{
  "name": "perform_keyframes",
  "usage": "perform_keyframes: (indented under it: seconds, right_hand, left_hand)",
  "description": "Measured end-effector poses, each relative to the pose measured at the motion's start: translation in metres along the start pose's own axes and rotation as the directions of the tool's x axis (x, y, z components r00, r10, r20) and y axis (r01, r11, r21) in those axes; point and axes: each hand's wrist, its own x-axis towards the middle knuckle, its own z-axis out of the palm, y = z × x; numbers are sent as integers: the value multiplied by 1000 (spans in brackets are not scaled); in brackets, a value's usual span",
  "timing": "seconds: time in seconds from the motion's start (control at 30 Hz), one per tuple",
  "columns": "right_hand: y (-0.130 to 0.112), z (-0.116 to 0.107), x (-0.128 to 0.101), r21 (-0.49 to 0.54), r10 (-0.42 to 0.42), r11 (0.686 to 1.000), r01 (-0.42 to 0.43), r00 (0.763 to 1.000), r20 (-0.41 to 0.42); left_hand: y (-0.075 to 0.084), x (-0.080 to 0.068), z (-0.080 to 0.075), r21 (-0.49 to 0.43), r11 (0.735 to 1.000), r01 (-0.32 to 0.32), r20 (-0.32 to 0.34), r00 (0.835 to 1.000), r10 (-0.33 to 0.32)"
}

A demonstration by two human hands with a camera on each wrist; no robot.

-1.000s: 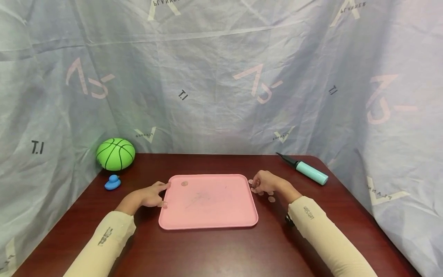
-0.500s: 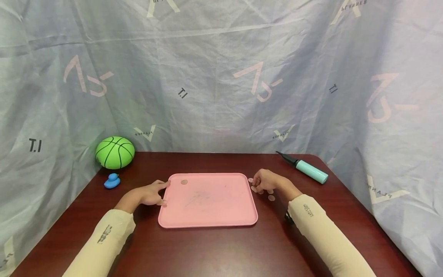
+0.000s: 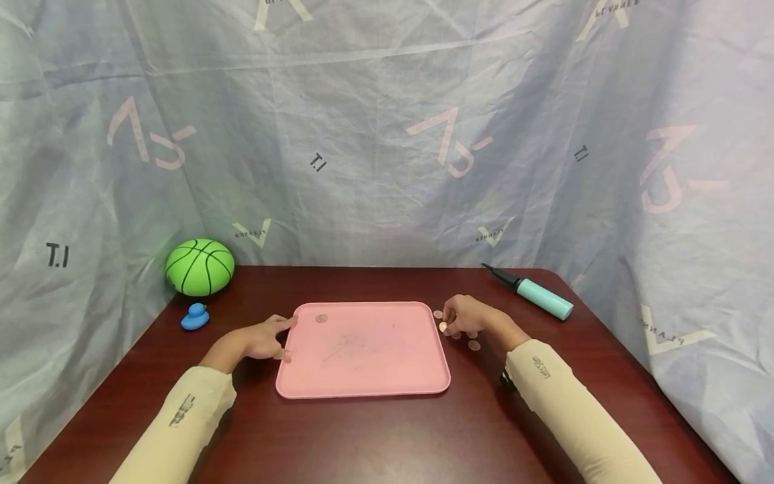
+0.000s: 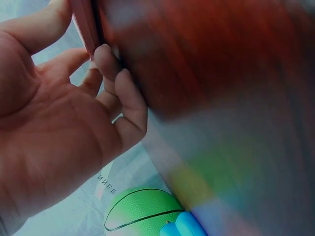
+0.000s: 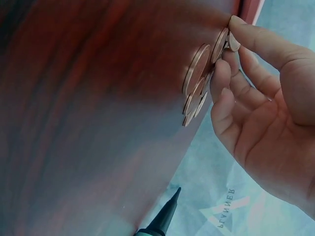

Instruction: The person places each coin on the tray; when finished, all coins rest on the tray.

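A pink tray [image 3: 375,390] lies flat on the dark red table. My left hand [image 3: 263,339] holds its left edge, thumb and index finger spread along the rim. The other fingers are curled beside the rim in the left wrist view. A coin-like disc [image 3: 287,357] shows at my left thumb tip, and another coin [image 3: 322,318] lies near the tray's back left corner. Just right of the tray, my right hand [image 3: 467,314] pinches a tilted coin [image 5: 235,43] between thumb and fingers. Several other coins [image 5: 197,69] lie on the table around that hand, some partly hidden below it.
A green ball [image 3: 200,267] and a blue rubber duck [image 3: 195,316] are at the back left. A black and turquoise hand pump [image 3: 544,299] lies at the back right. A grey printed cloth [image 3: 375,168] hangs behind the table.
The coin at my right fingertips has tipped up and now shows its bright face between thumb and finger. My left hand and the tray have stayed in place.
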Motion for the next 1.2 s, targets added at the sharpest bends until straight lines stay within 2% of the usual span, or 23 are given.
perform_keyframes:
  seconds: [0.2, 0.37, 0.67, 0.93, 1.2]
  right_hand:
    - [-1, 1, -2, 50, -1, 999, 0, 999, 37]
    - [-1, 1, -2, 29, 2, 1000, -4, 999, 43]
    - [0, -1, 0, 7, -41, 999, 40, 998, 56]
    - [-1, -1, 1, -34, -38, 999, 36, 999, -37]
    - [-14, -2, 7, 34, -48, 998, 53, 989, -137]
  left_hand:
    - [0, 0, -1, 14, 1000, 2, 20, 1000, -3]
    - [1, 0, 0, 17, 1000, 3, 24, 1000, -4]
    - [1, 2, -1, 34, 999, 10, 22, 1000, -11]
    - [1, 2, -1, 34, 999, 5, 27, 1000, -6]
    - [1, 1, -1, 33, 999, 16, 31, 999, -17]
